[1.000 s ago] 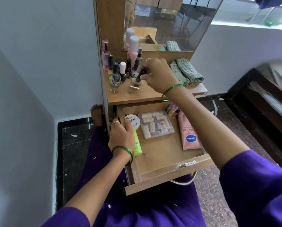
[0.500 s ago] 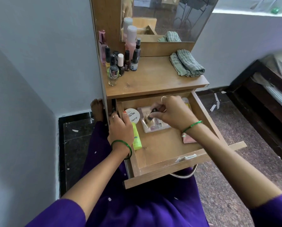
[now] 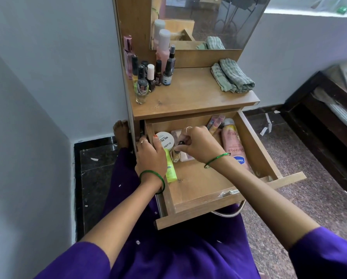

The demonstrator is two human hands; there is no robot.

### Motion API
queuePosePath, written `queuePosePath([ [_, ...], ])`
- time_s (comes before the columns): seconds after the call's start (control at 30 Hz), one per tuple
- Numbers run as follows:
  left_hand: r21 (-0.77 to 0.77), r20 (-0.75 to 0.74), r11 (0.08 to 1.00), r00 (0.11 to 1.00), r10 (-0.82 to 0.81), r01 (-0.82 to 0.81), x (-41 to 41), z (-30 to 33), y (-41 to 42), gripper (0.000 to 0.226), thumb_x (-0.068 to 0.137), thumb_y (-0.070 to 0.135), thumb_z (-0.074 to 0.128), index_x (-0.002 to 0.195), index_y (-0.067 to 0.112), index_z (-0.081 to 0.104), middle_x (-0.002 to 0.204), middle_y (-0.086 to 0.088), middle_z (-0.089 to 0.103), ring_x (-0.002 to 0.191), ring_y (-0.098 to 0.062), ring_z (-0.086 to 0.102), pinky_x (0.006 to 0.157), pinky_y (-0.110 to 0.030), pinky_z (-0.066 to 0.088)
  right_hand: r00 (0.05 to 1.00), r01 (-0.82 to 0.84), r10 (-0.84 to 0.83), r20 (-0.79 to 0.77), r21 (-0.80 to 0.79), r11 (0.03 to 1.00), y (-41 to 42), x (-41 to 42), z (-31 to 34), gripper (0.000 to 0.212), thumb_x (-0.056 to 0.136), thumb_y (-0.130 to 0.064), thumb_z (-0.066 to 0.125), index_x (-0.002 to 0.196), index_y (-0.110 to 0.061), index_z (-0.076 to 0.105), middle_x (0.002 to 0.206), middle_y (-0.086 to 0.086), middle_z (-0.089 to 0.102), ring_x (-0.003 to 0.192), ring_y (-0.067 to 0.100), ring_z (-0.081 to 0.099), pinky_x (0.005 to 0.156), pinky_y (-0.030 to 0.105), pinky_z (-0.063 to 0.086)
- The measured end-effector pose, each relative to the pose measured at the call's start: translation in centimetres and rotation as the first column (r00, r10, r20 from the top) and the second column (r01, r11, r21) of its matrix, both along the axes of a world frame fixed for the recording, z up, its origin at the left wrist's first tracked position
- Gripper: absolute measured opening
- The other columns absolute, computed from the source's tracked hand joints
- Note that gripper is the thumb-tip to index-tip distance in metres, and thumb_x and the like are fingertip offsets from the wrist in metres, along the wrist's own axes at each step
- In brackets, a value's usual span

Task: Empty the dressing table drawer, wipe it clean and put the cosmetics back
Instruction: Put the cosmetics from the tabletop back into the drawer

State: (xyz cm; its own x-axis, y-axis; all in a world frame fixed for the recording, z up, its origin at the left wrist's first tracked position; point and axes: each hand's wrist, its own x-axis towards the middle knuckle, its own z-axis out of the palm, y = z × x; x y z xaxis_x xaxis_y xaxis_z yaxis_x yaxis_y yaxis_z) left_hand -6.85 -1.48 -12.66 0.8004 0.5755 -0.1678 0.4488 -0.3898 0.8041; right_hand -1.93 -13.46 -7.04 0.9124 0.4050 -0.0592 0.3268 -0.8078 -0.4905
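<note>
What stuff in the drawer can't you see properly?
Head view:
- Clear box: mostly under the right hand.
- Small bottle: label too small; right fingers pinch its cap.
- Pink tube: wrist cuts off the logo.
- Green tube: top hidden by the left hand.

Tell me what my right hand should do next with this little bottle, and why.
Probably set the small bottle down upright in the drawer and let go: the right hand pinches its dark cap low beside the white jar, while more bottles wait on the tabletop.
</note>
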Motion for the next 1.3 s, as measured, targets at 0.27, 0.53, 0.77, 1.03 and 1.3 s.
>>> queuePosePath([
  [0.27,0.008,0.001,1.0,1.0,-0.001,0.001,0.0,-0.2,0.0,0.042,0.099,0.043,0.03,0.12,0.012,0.048,0.114,-0.006,0.059,0.101,-0.026,0.058,0.066,-0.031,0.034,1.0,-0.003,0.003,0.018,-0.007,1.0,0.3,0.0,-0.6,0.015,0.076,-0.016,0.074,0.086,-0.006,0.069,0.081,0.009,0.07,0.07,0.018,0.056,0.071,0.033,0.049],
  [0.53,0.002,-0.004,1.0,1.0,-0.003,0.003,0.1,-0.3,0.0,0.041,0.099,0.042,0.03,0.12,0.012,0.047,0.119,-0.007,0.057,0.105,-0.027,0.056,0.07,-0.032,0.034,0.999,0.004,-0.003,0.05,-0.021,1.0,0.8,-0.2,0.0,0.014,0.077,-0.015,0.071,0.086,-0.004,0.068,0.08,0.012,0.069,0.077,0.025,0.061,0.07,0.033,0.049],
  [0.77,0.004,0.012,1.0,1.0,-0.001,0.001,0.4,-0.9,0.1,0.045,0.098,0.045,0.028,0.122,0.012,0.047,0.121,-0.006,0.057,0.106,-0.029,0.057,0.076,-0.04,0.046,0.999,0.038,-0.037,0.038,-0.042,0.998,1.0,-0.8,0.2,0.019,0.078,-0.019,0.072,0.085,-0.003,0.063,0.079,0.012,0.065,0.076,0.026,0.058,0.069,0.037,0.048],
  [1.03,0.002,0.03,1.0,1.0,-0.008,0.008,0.4,-1.0,0.1,0.046,0.098,0.045,0.028,0.121,0.011,0.048,0.118,-0.006,0.057,0.104,-0.027,0.058,0.076,-0.04,0.048,0.999,-0.003,0.006,0.041,-0.073,0.997,1.1,-0.8,0.3,0.019,0.08,-0.021,0.071,0.087,-0.004,0.064,0.076,0.01,0.063,0.075,0.027,0.057,0.069,0.036,0.048],
  [1.3,0.003,0.022,1.0,1.0,-0.014,0.013,0.4,-1.1,0.1,0.045,0.098,0.047,0.027,0.116,0.012,0.048,0.114,-0.005,0.057,0.101,-0.025,0.058,0.072,-0.038,0.046,0.996,-0.021,0.032,0.087,-0.124,0.992,0.6,0.9,3.7,0.032,0.089,-0.037,0.06,0.064,-0.019,0.051,0.053,-0.011,0.044,0.052,0.005,0.042,0.053,0.017,0.035],
])
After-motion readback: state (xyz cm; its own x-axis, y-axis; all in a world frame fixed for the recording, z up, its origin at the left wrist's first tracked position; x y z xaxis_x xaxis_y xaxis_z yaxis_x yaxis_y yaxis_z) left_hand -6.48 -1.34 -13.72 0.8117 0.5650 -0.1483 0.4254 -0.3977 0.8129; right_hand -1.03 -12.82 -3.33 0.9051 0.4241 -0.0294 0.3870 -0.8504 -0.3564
